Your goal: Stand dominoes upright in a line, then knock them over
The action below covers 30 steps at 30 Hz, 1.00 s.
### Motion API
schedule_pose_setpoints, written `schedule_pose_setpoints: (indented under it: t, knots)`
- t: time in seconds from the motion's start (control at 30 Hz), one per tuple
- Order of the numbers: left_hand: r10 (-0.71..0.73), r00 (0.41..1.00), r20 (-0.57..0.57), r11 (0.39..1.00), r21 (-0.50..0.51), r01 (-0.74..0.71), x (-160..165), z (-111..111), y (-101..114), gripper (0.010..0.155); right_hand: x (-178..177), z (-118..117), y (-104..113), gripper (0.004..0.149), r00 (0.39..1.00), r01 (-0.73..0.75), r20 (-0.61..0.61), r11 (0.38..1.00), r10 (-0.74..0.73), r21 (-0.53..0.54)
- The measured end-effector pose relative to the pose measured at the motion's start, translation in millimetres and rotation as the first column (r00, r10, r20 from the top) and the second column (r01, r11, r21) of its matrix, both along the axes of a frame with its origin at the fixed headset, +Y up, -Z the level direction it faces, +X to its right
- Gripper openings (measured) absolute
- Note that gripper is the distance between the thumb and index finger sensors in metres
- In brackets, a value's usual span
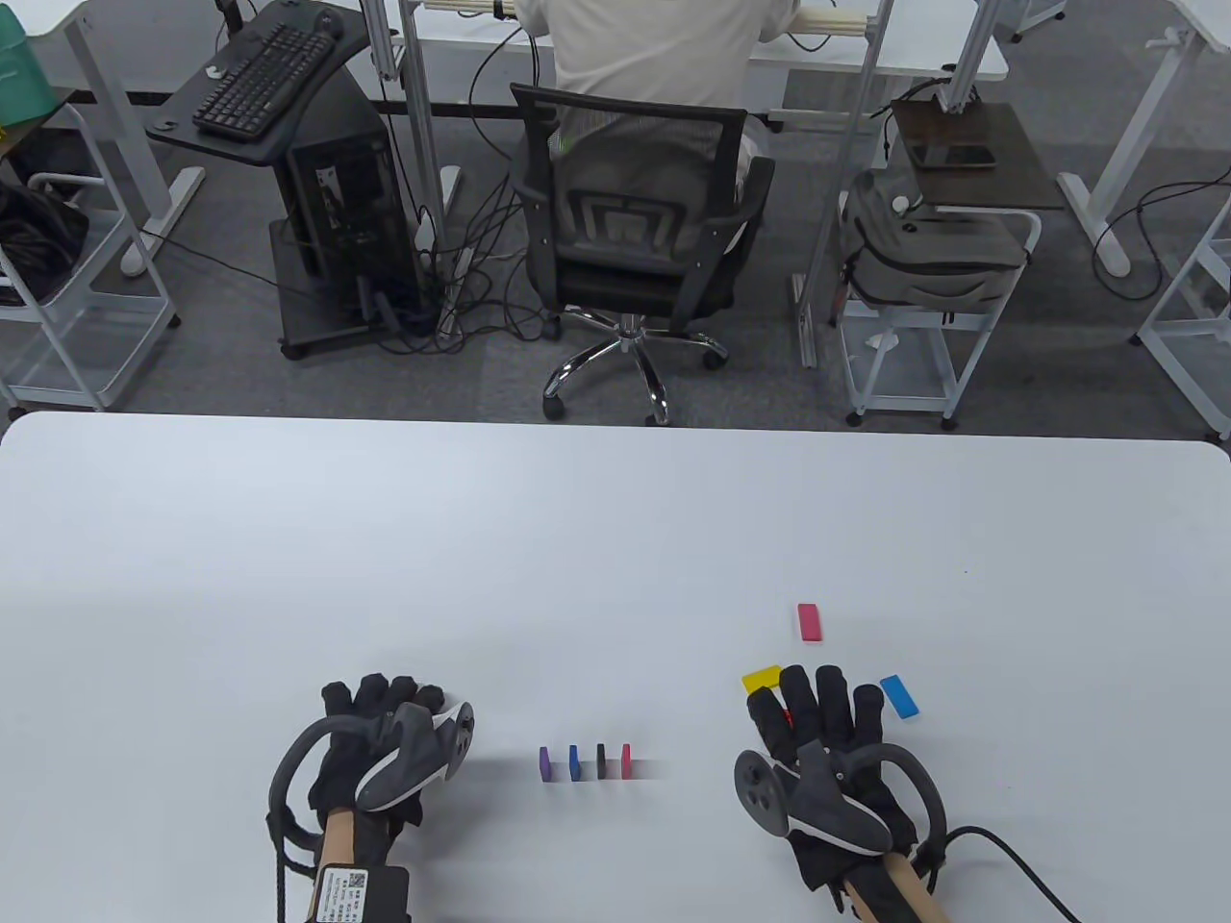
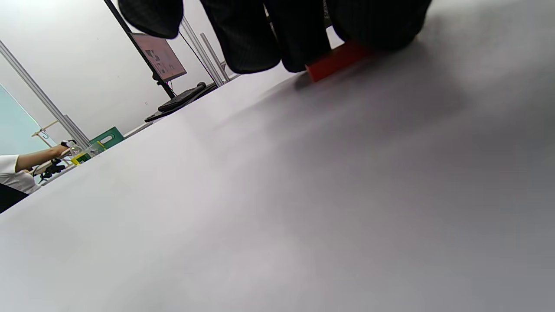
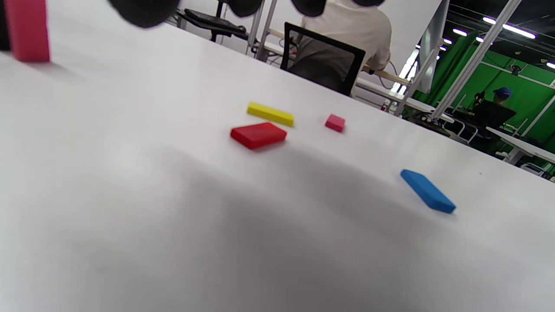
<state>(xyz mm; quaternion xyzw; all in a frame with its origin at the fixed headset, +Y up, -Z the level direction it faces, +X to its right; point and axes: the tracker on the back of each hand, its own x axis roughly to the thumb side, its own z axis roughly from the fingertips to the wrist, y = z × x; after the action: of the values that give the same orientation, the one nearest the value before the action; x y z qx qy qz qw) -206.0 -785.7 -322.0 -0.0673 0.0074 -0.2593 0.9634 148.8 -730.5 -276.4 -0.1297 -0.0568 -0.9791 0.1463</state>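
Four dominoes stand upright in a short row: purple (image 1: 545,762), blue (image 1: 574,761), black (image 1: 601,760) and pink (image 1: 626,760). My left hand (image 1: 385,694) lies left of the row with curled fingers; in the left wrist view its fingertips (image 2: 251,47) close on an orange-red domino (image 2: 338,58) lying on the table, hidden in the table view. My right hand (image 1: 817,687) hovers right of the row, fingers straight, holding nothing. Beneath it lies a flat red domino (image 3: 259,134). Around it lie flat yellow (image 1: 762,679), blue (image 1: 899,695) and pink (image 1: 810,622) dominoes.
The white table (image 1: 615,538) stretches wide and bare beyond the dominoes. Past its far edge a person sits with their back to me in an office chair (image 1: 635,240). A cable (image 1: 1019,865) trails from my right wrist.
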Motion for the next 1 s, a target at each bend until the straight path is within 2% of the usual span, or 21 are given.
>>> schedule_pose_setpoints:
  t: [0.13,0.27,0.4,0.63,0.83,1.0]
  knots:
    - [-0.103,0.995,0.012,0.995,-0.010,0.103,12,-1,-1,0.054,0,0,0,0.070,1.000,0.004,0.001,1.000,-0.004,0.002]
    - [-0.097,0.995,0.013,0.994,-0.049,0.098,14,0,0,0.055,1,0,0,0.070,1.000,0.007,0.001,1.000,-0.007,0.005]
    - [-0.043,0.999,0.022,0.999,-0.011,0.044,15,2,9,0.056,1,0,0,0.070,1.000,0.013,0.001,1.000,-0.013,0.006]
    - [0.139,0.987,0.084,0.986,0.086,-0.146,23,14,39,0.059,4,-1,0,0.071,1.000,0.022,0.007,1.000,-0.022,0.008]
    - [0.162,0.971,0.178,0.972,0.143,-0.188,32,28,58,0.052,5,-1,1,0.070,1.000,0.017,0.013,1.000,-0.017,0.008]
    - [0.135,0.966,0.221,0.978,0.125,-0.166,43,37,64,0.050,6,-1,1,0.070,1.000,0.018,0.012,1.000,-0.018,0.009]
